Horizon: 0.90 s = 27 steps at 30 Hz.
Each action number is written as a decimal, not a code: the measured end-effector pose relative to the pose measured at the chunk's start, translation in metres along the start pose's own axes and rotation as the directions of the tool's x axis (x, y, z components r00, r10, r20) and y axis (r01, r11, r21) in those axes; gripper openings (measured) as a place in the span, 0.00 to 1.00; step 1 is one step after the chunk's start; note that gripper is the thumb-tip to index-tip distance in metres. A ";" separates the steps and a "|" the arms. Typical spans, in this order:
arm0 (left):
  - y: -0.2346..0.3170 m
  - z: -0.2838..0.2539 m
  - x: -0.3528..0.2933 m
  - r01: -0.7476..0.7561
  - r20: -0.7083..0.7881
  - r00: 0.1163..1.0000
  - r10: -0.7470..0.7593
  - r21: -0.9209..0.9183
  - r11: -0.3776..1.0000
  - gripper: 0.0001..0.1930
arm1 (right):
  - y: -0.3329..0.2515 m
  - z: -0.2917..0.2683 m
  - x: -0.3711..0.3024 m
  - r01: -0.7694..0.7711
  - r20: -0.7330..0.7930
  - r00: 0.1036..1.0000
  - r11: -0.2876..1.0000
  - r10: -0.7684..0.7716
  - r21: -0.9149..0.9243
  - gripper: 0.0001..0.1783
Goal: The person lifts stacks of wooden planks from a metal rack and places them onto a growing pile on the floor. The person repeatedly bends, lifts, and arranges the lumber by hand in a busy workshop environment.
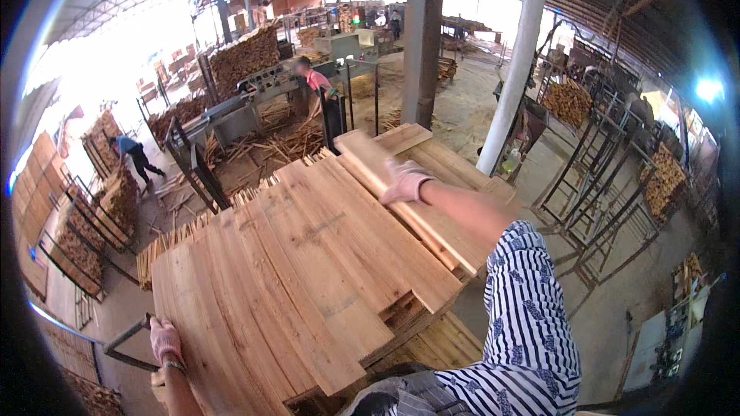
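Note:
Flat, pale brown wooden boards [308,235] lie side by side in a wide stack before me. My right hand [406,182], in a light pinkish glove, grips a narrow wooden board [365,156] near the stack's far right side. That board is raised at a tilt, its far end slightly blurred. More boards [455,160] lie flat just beyond my right hand. At the stack's left edge, my left hand [165,341], gloved alike, rests with its fingers stretched along the outermost board. A dark metal bar [127,335] stands close beside it.
A person in a pink top [317,85] stands beyond the stack at a long machine [231,119]. Another person, in blue [132,156], bends at the far left. A pale post [518,62] rises ahead right; metal racks [597,177] stand right. Wood scraps [289,142] litter the floor.

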<state>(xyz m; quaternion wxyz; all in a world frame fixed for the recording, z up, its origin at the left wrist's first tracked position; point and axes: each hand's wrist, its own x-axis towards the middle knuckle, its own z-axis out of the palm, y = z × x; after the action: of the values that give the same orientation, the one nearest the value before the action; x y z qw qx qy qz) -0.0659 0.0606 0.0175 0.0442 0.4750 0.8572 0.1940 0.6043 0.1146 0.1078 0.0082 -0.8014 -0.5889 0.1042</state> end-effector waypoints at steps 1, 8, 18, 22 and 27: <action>0.001 0.002 -0.002 -0.007 -0.003 1.000 0.007 0.004 1.000 0.27 | -0.004 0.013 -0.002 0.089 -0.008 0.996 0.996 -0.089 0.012 0.62; -0.006 -0.001 -0.002 -0.009 0.008 1.000 0.009 0.036 0.999 0.23 | 0.043 -0.016 0.005 0.113 0.032 0.993 0.993 -0.114 0.032 0.57; -0.010 0.009 0.014 -0.003 -0.037 0.999 0.005 0.056 0.998 0.23 | 0.072 0.005 0.000 0.055 0.076 0.995 0.991 -0.065 0.119 0.49; -0.031 0.020 0.024 -0.026 -0.018 0.999 0.031 0.222 0.975 0.23 | 0.114 -0.024 0.022 0.035 -0.084 0.996 0.998 -0.031 0.042 0.49; -0.006 0.017 0.013 0.033 -0.042 0.999 -0.022 0.263 0.964 0.23 | 0.117 0.026 0.042 -0.123 -0.132 0.983 0.992 0.126 0.030 0.49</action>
<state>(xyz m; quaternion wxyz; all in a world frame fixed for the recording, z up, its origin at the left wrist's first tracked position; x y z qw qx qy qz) -0.0737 0.0734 0.0007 -0.0332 0.4610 0.8826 0.0866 0.7218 0.1161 0.0596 0.0499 -0.8417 -0.5346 0.0572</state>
